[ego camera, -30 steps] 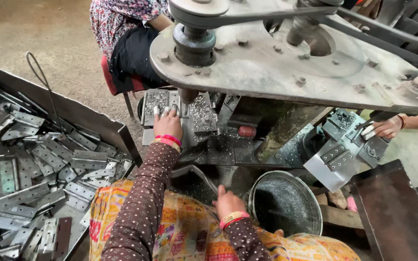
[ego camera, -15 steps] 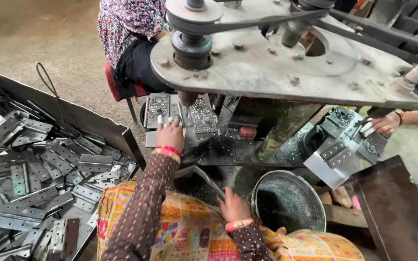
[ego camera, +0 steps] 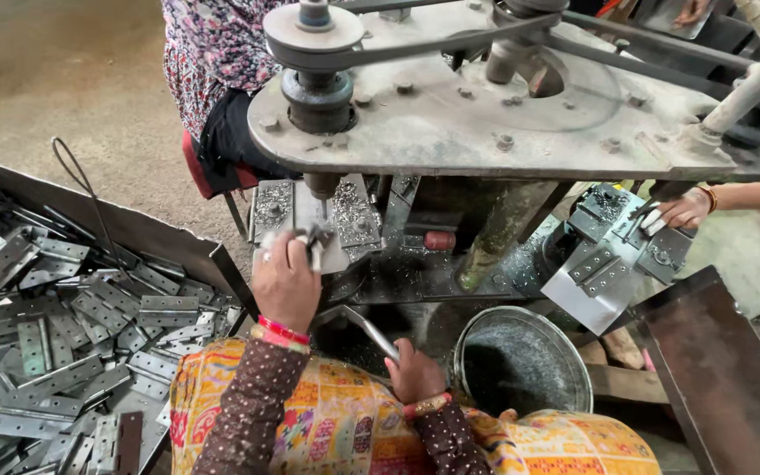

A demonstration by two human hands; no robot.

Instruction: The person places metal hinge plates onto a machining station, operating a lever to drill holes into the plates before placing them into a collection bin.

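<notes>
My left hand [ego camera: 285,280] grips a small metal hinge piece [ego camera: 317,239] on the drill table [ego camera: 355,211], right under the drill bit [ego camera: 324,208] of the belt-driven drilling machine [ego camera: 485,114]. My right hand [ego camera: 415,369] is closed around a bent metal lever handle [ego camera: 364,327] lower down, next to my lap. Metal shavings cover the drill table. Both my sleeves are dark brown with dots, and red bangles sit at the wrists.
A tray heaped with several grey hinges [ego camera: 72,343] lies at my left. A round metal bucket [ego camera: 521,365] stands at my right. Another person's hand [ego camera: 683,211] works at a second jig [ego camera: 613,255]. A seated person [ego camera: 213,79] is behind the machine.
My left hand has stayed at the drill table holding the hinge. My right hand has moved up and closed on the lever handle. The view has shifted slightly.
</notes>
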